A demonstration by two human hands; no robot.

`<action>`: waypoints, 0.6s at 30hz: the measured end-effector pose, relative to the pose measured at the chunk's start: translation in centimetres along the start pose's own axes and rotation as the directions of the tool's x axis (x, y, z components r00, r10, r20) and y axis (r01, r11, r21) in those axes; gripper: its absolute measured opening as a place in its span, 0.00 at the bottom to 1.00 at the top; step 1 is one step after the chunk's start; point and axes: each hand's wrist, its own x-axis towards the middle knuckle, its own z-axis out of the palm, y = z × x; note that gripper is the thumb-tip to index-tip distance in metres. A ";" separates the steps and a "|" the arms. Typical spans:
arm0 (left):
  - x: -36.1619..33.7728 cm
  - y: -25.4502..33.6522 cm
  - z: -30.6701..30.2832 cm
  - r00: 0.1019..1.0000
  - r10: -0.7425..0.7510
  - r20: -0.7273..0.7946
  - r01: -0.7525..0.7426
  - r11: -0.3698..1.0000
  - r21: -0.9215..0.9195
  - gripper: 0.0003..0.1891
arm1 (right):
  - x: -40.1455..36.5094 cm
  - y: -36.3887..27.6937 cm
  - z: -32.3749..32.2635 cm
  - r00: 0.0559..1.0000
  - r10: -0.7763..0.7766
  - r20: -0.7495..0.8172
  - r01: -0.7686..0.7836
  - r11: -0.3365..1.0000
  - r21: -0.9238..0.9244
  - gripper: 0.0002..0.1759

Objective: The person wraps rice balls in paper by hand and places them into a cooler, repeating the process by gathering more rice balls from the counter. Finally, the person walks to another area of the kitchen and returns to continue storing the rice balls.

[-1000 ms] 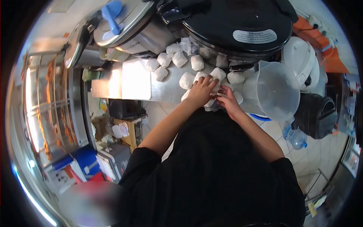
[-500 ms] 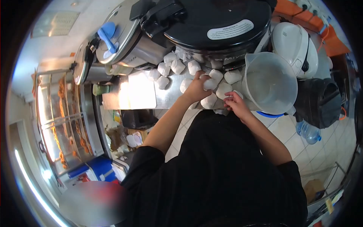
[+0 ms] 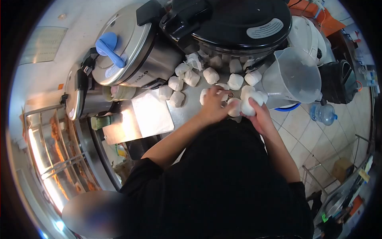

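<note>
Several white, rounded bundles, which look wrapped in thin paper or plastic, lie on the metal counter [image 3: 191, 104]. My right hand [image 3: 261, 119] grips a white bundle [image 3: 250, 104] near the counter's front edge, beside the clear plastic jug. To its left, my left hand [image 3: 215, 106] has its fingers spread over other bundles, with one white bundle [image 3: 234, 107] just by its thumb. Its fingertips partly cover the bundles under them, so contact is hard to make out. Another white bundle [image 3: 235, 81] sits behind the hands.
A large black-lidded cooker [image 3: 242, 28] and a steel pressure cooker [image 3: 155, 59] stand along the back. The translucent jug [image 3: 296, 75] is at the right. White paper [image 3: 155, 115] lies on the left; a glass display case [image 3: 59, 159] stands further left.
My left hand has come off the bundle it was grasping and its fingers are spread. My right hand, empty-looking before, now holds a white bundle. The view has turned and shifted.
</note>
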 end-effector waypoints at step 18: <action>-0.4 -14.5 -0.4 0.953 -0.153 0.261 0.277 0.791 -0.545 0.36 | -4.3 7.1 6.1 0.970 -0.004 -0.245 -0.018 0.996 -0.087 0.27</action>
